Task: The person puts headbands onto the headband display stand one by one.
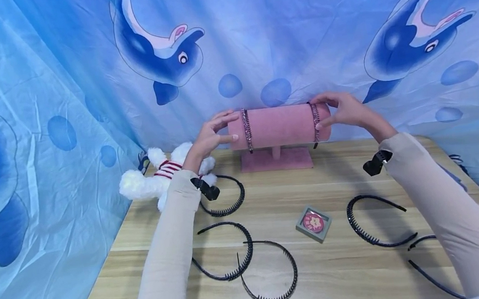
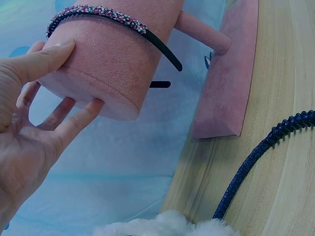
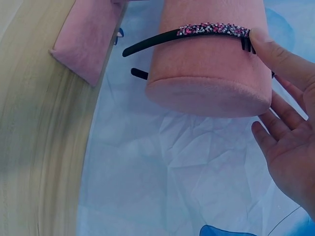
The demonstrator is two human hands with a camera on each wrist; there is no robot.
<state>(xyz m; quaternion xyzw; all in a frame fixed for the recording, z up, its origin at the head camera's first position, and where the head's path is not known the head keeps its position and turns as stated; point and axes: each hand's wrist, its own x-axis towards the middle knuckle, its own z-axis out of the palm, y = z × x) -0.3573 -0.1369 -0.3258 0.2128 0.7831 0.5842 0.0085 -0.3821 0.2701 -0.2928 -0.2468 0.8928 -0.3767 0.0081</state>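
A pink velvety headband display stand [image 1: 281, 125], a horizontal roll on a flat base, stands at the back of the table. My left hand [image 1: 211, 135] grips the roll's left end, thumb in front and fingertips against the end face. Near that end sits a jewelled black headband [image 2: 108, 14], apart from the left thumb. Toward the roll's other end sits a second jewelled headband [image 3: 211, 29]. My right hand [image 1: 347, 109] holds this one, its thumb on the edge of the stones. Its other fingers are partly hidden behind the roll.
Several black toothed headbands lie on the table, including one at left [image 1: 249, 246], one at front [image 1: 294, 265] and one at right [image 1: 352, 218]. A small grey box [image 1: 325, 233] lies centrally. A white plush toy [image 1: 142, 184] sits beside my left forearm. Behind hangs a blue dolphin-print curtain [image 1: 296, 26].
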